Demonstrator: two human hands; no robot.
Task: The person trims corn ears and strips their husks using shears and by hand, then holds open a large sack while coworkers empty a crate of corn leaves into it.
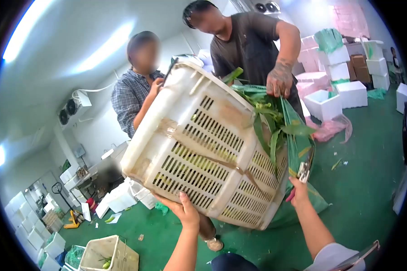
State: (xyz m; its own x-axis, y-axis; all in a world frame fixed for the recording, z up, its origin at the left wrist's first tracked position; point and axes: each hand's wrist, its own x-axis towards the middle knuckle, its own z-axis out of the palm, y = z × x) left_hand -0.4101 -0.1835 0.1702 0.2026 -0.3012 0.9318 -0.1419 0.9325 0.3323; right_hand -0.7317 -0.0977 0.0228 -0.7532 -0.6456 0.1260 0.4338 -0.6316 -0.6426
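A large white slatted plastic crate (230, 176), filled with leafy green stalks (269, 113), is tilted in mid-air with its mouth toward a green plastic bag (296, 149). My left hand (184, 210) grips the crate's lower edge, thumb against the slats and fingers partly hidden beneath. Closed beside the bag, my right hand (300, 193) holds a small tool with a pink handle (291, 195); a pale metallic piece (304, 172) juts out above. Whether my fingers also pinch the bag is unclear. A co-worker's hand (280, 81) holds the bag's upper edge.
Another person in a checked shirt (130, 97) stands behind the crate, a hand near its rim. Low at left sits a cream crate (106, 253) with a few green pieces. White foam boxes (323, 104) and pink plastic (332, 131) lie on the green floor (357, 180).
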